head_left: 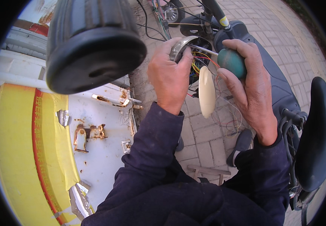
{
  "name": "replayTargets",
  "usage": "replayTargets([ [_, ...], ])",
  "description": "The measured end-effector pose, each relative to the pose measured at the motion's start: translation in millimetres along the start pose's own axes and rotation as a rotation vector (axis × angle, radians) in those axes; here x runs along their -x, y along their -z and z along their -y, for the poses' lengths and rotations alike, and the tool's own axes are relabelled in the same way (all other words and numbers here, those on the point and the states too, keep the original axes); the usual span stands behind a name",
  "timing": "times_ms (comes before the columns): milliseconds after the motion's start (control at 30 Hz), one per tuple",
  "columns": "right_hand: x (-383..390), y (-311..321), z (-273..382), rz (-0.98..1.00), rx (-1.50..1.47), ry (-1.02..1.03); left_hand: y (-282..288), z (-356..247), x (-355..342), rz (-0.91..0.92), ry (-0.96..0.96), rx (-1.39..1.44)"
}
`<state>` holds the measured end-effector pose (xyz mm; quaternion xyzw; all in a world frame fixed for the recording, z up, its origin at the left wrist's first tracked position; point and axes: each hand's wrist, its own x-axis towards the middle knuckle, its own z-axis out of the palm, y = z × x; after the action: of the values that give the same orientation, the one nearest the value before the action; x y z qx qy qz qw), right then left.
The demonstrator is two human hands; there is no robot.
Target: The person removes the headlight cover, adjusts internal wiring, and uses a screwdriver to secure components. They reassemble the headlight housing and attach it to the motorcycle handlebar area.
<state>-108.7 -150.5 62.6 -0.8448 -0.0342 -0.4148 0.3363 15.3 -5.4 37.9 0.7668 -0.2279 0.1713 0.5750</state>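
Note:
My left hand (168,77) grips a rounded, shiny grey cover (178,48) between thumb and fingers. In my right hand (259,88) is a screwdriver (232,63) with a dark green ball-shaped handle. Its metal shaft points left, and the tip meets the cover close to my left thumb; exactly where it sits is hidden. Red, yellow and blue wires (197,66) bunch up just behind and below the cover. A cream oval piece (207,94) stands edge-on between my hands; what supports it cannot be made out.
A large black ribbed cylinder (93,45) looms close at the upper left. On the right are a scooter's dark body (270,62) and black seat (315,139). A rusty white metal panel (95,158) with a yellow banner (16,150) lies left. A low wooden stool (208,170) stands below.

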Motion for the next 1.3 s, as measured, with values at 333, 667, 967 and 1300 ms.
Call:
replayTargets([
  [333,6,-7,-2,-0.053,-0.065,-0.062,0,3,-1,-0.034,0.028,0.007],
  [667,11,-4,-2,0.084,0.077,-0.301,-3,1,3,-0.035,-0.099,-0.097],
  [967,2,-2,-2,0.06,-0.025,0.011,0,6,0,-0.026,-0.063,-0.074],
  [1300,11,-7,4,0.041,-0.482,-0.65,-2,7,2,-0.047,-0.13,-0.146],
])
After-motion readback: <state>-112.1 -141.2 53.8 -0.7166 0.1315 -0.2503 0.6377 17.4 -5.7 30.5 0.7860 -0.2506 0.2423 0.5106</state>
